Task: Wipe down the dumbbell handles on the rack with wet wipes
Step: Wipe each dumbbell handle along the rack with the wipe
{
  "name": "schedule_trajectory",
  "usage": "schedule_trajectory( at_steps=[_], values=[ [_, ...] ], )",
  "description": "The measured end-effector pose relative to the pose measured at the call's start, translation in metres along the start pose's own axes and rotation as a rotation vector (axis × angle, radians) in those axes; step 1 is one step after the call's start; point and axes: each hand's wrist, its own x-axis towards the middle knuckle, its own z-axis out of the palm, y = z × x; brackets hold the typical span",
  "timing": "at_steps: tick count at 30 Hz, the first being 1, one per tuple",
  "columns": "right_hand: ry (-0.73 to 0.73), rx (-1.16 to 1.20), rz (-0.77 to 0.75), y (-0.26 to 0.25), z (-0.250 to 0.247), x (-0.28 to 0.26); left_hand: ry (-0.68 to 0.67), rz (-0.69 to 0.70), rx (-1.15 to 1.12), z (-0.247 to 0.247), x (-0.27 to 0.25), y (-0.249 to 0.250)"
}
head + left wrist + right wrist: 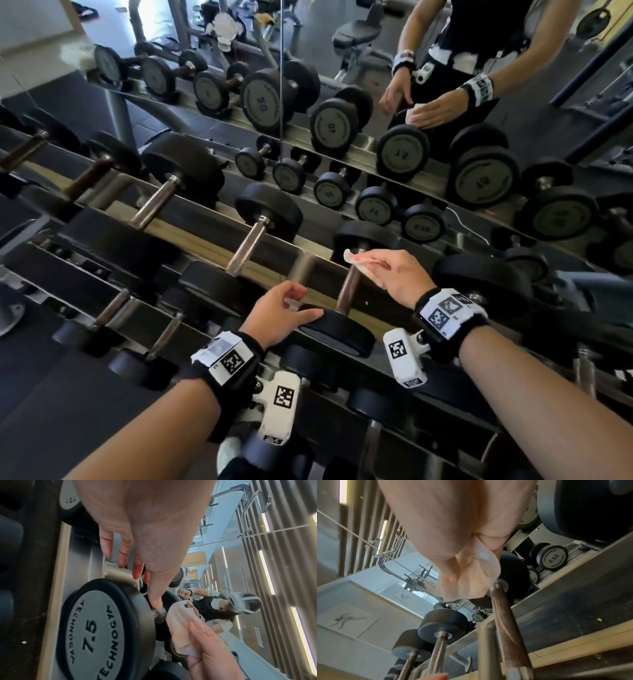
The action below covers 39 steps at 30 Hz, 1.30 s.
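A black 7.5 dumbbell (337, 334) lies on the top tier of the rack (205, 240), its brown handle (349, 287) running away from me. My left hand (301, 301) has relaxed fingers, and its thumb rests on the rim of the near head (102, 628). My right hand (373, 262) pinches a crumpled white wet wipe (356, 260) just above the handle's far end. In the right wrist view the wipe (471, 578) hangs from the fingers beside the handle (506, 628). The left wrist view shows the wipe (181, 628) next to the handle (161, 615).
More dumbbells (253, 240) lie in a row to the left on the same tier, and a bigger one (479, 274) sits to the right. A lower tier (308, 370) holds others below my wrists. A mirror (342, 102) behind the rack reflects the weights and a person.
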Motion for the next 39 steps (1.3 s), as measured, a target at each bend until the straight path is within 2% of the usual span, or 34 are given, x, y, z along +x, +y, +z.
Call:
schedule_trajectory(
  at_steps=[5, 10, 13, 17, 20, 24, 26, 30, 32, 37, 39],
  values=[
    [-0.068, -0.115, 0.010, 0.004, -0.003, 0.024, 0.005, -0.038, -0.003, 0.006, 0.006, -0.016],
    [-0.106, -0.198, -0.107, 0.000, -0.006, 0.056, -0.030, -0.080, -0.054, 0.003, 0.018, -0.025],
    [-0.287, -0.388, -0.185, 0.010, 0.005, 0.060, -0.053, -0.106, -0.065, 0.004, 0.024, -0.029],
    [-0.470, -0.560, -0.201, 0.024, 0.019, 0.053, -0.066, -0.132, -0.062, 0.005, 0.025, -0.031],
    [-0.623, -0.800, -0.324, 0.025, 0.029, 0.040, -0.076, -0.130, -0.043, 0.003, 0.025, -0.027],
    [-0.749, -0.890, -0.426, 0.017, 0.030, 0.034, -0.088, -0.148, -0.015, 0.002, 0.024, -0.020],
    [-0.725, -0.919, -0.415, 0.011, 0.021, 0.043, -0.079, -0.154, 0.001, 0.003, 0.022, -0.017],
    [-0.568, -0.891, -0.314, 0.014, 0.007, 0.052, -0.080, -0.152, 0.049, 0.005, 0.021, -0.013],
    [-0.574, -0.917, -0.319, 0.016, 0.012, 0.046, -0.085, -0.160, 0.065, 0.005, 0.023, -0.012],
    [-0.681, -0.845, -0.479, 0.023, 0.036, 0.022, -0.105, -0.170, 0.080, 0.005, 0.025, -0.010],
    [-0.711, -0.849, -0.475, 0.025, 0.032, 0.024, -0.113, -0.173, 0.079, 0.005, 0.025, -0.010]
  ],
)
